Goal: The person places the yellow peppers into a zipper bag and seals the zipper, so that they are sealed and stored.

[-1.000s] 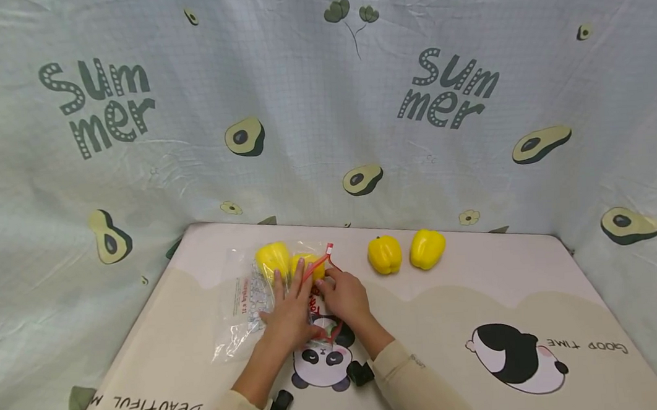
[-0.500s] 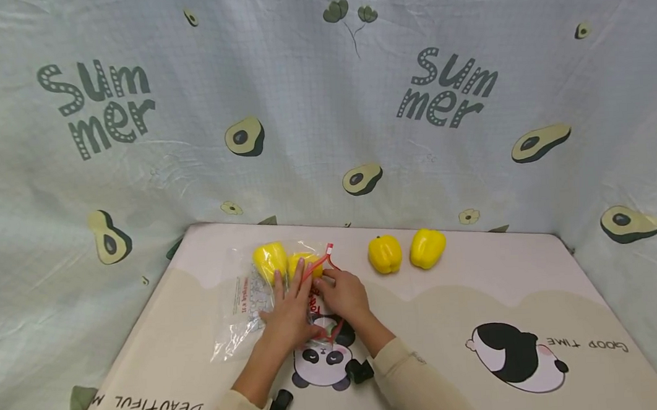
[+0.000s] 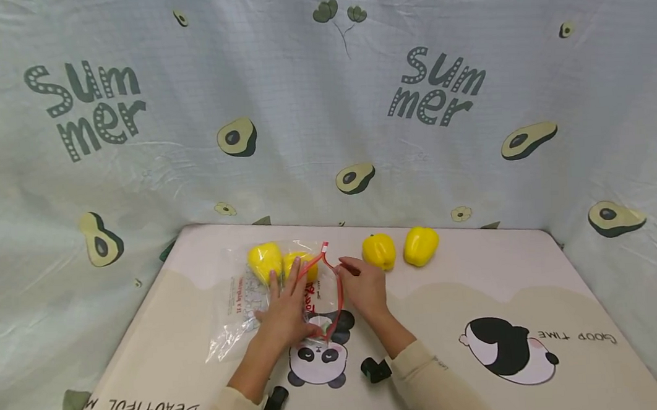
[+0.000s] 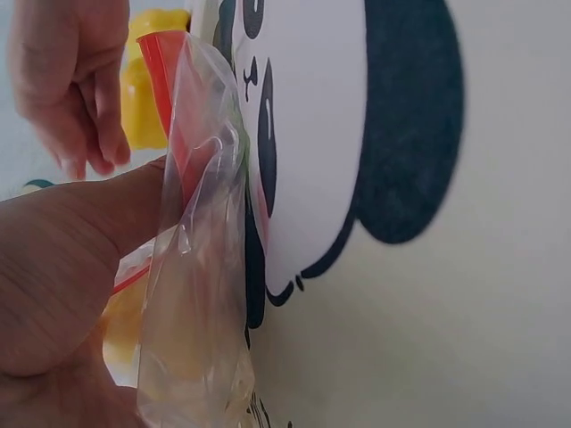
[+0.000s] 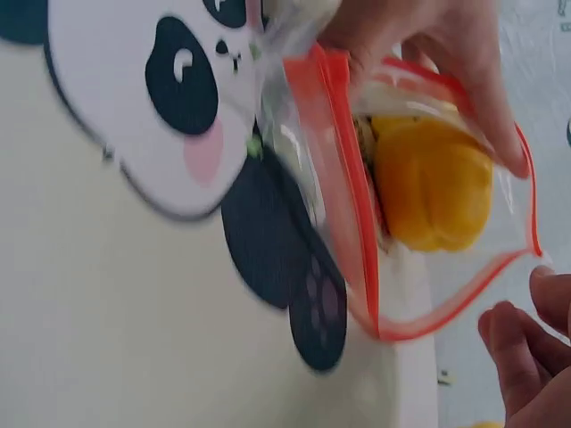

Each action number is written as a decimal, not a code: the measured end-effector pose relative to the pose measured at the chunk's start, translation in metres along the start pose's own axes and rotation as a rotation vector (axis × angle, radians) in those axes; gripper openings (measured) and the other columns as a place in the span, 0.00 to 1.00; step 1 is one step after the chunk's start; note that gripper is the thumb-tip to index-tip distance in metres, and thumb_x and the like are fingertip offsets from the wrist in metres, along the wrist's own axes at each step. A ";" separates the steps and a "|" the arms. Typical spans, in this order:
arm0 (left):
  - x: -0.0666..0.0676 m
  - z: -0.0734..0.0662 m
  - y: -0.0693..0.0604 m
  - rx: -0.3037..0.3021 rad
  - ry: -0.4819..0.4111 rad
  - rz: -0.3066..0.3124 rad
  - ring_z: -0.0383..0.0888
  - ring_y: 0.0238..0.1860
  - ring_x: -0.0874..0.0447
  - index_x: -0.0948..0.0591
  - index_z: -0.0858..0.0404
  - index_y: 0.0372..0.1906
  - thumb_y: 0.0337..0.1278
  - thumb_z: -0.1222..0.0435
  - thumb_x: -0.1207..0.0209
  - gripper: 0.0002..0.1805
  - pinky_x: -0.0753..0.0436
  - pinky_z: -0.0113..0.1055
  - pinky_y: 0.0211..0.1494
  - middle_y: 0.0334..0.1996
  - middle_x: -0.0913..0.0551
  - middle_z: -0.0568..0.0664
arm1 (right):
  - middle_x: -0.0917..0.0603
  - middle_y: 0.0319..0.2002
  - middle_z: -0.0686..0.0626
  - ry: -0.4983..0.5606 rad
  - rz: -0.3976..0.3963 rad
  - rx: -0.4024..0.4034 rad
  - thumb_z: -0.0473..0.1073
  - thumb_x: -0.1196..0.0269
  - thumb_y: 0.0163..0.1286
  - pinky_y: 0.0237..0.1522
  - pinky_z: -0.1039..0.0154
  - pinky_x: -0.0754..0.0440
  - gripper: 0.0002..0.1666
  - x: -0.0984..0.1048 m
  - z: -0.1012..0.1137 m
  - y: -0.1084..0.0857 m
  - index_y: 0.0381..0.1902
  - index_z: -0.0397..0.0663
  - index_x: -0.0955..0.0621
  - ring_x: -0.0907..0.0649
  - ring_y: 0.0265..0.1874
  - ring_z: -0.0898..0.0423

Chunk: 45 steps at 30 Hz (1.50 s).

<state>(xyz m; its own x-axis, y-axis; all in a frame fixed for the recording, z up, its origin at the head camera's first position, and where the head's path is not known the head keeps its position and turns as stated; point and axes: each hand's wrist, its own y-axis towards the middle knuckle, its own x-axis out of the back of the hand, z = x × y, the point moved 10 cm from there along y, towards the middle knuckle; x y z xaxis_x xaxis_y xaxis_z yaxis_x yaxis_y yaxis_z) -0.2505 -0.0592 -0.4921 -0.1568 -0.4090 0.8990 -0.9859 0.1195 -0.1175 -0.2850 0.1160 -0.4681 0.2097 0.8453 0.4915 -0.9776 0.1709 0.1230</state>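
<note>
Clear zip bag (image 3: 247, 305), mouth gaping

Bag is lying on bench (image 3: 423, 317); plastic's looking crinkly, shiny, w/ red rim (image 5: 361, 205) & red lettering. Ct: 1 bag; 2 yel. peppers (image 3: 264, 262) sitting inside; 2 loose peppers (image 3: 379, 252) sitting near R grip (image 3: 364, 287), which is hovering by bag mouth, thumb & fingertips slightly apart. L grip (image 3: 281, 313) is resting on bag, fingers spread.

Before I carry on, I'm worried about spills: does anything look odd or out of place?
No spill or damage shows: two peppers lie in the bag, two outside. Only the lettering on the table looks odd: it reads upside down in the head view.
</note>
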 end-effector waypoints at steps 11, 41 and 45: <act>0.009 0.004 -0.002 0.000 -0.014 -0.002 0.70 0.85 0.71 0.46 0.50 0.85 0.34 0.54 0.15 0.70 0.47 0.92 0.55 0.87 0.67 0.42 | 0.07 0.47 0.44 0.102 -0.209 0.069 0.42 0.28 0.69 0.56 0.52 0.11 0.16 0.045 -0.002 0.009 0.53 0.44 0.11 0.09 0.48 0.47; 0.004 -0.002 -0.003 0.007 0.022 -0.034 0.71 0.85 0.67 0.42 0.48 0.84 0.31 0.52 0.15 0.69 0.42 0.92 0.54 0.88 0.64 0.43 | 0.28 0.74 0.36 -0.086 -0.082 -0.209 0.51 0.30 0.71 0.79 0.38 0.34 0.46 0.046 -0.067 0.034 0.78 0.39 0.37 0.26 0.71 0.37; 0.004 -0.001 -0.003 0.013 0.023 -0.029 0.70 0.85 0.67 0.44 0.50 0.84 0.32 0.52 0.15 0.70 0.42 0.92 0.55 0.88 0.65 0.43 | 0.25 0.71 0.36 -0.100 -0.074 -0.205 0.49 0.30 0.71 0.78 0.38 0.32 0.43 0.048 -0.068 0.035 0.75 0.38 0.34 0.24 0.69 0.37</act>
<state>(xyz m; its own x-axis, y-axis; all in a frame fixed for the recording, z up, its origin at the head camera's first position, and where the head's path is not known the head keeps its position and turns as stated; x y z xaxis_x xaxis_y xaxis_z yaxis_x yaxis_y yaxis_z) -0.2479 -0.0607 -0.4877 -0.1272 -0.3910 0.9116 -0.9906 0.0958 -0.0972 -0.3108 0.1967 -0.4992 0.2719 0.7742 0.5715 -0.9409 0.3386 -0.0109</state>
